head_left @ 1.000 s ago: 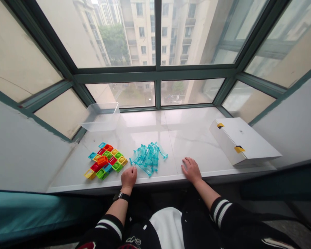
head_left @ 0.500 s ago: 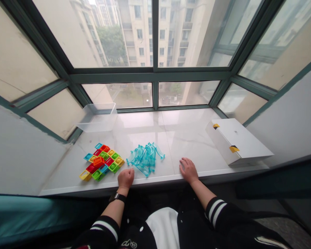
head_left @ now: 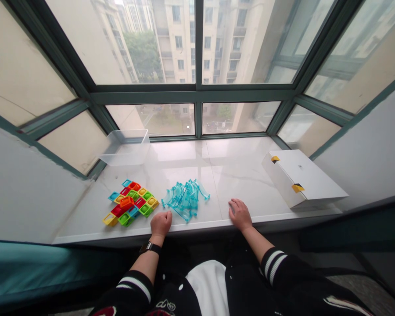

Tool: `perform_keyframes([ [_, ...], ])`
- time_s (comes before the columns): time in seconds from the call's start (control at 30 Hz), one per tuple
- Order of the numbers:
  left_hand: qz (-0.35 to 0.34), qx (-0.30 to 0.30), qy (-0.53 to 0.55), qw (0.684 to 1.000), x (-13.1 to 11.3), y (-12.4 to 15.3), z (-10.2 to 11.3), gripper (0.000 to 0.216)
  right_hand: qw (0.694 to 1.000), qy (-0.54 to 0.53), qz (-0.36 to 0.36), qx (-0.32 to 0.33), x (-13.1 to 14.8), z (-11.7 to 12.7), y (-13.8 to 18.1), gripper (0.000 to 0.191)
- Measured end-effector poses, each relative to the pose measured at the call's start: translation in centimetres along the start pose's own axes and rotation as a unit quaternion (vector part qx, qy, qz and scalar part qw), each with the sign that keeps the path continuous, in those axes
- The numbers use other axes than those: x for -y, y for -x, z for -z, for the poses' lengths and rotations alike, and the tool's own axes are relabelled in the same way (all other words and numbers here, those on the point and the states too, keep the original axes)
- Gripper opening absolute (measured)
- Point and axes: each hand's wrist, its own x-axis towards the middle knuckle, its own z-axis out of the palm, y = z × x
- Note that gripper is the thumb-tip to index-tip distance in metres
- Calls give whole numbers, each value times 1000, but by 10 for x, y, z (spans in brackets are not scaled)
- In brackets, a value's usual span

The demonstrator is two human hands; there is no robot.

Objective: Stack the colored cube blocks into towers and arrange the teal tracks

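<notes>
Blocks (head_left: 127,202) lower left, turquoise pieces (head_left: 184,198) lower centre: handling seems unstarted; left hand (head_left: 161,223) fisted, right hand (head_left: 240,215) half-open, both apparently empty.

Black jacket (head_left: 242,289), white-striped cuffs (head_left: 272,265), pale round buttons (head_left: 181,287), white shirt (head_left: 208,285), black left wristband (head_left: 154,248)

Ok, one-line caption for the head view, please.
Left hand fisted, right hand loosely open, at a white windowsill bearing colourful plastic pieces and translucent teal parts.
</notes>
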Motion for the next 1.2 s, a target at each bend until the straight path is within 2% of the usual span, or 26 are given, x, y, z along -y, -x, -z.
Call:
perform_keyframes([
  [0.13, 18, 28, 41, 999, 2, 0, 7, 52, 1000, -2, 3, -3, -1, -2, 1, 38],
  [0.2, -11, 21, 70, 997, 5, 1, 12, 46, 1000, -10, 5, -5, -3, -2, 2, 38],
  [0.33, -103, -66, 106, 987, 3, 3, 27, 27, 999, -38, -3, -23, -4, 0, -1, 42],
  [0.43, -115, -98, 110, 982, -9, -3, 37, 31, 997, -78, 2, -28, 9, 7, -16, 44],
  [0.57, -147, -72, 90, 982, -24, -22, 36, 55, 992, -121, 40, 9, 49, 12, -53, 47],
  [0.73, -142, -8, 42, 989, -27, -40, 15, 75, 980, -118, 80, 141, 104, -1, -98, 63],
  [0.83, -141, 17, 29, 989, -23, -43, 6, 80, 972, -98, 81, 197, 125, -13, -114, 75],
  [1.0, -163, 47, 26, 985, -22, -43, 6, 81, 969, -79, 81, 221, 135, -26, -119, 76],
  [1.2, -164, 60, 17, 984, -25, -43, 11, 74, 974, -74, 82, 196, 133, -33, -114, 66],
])
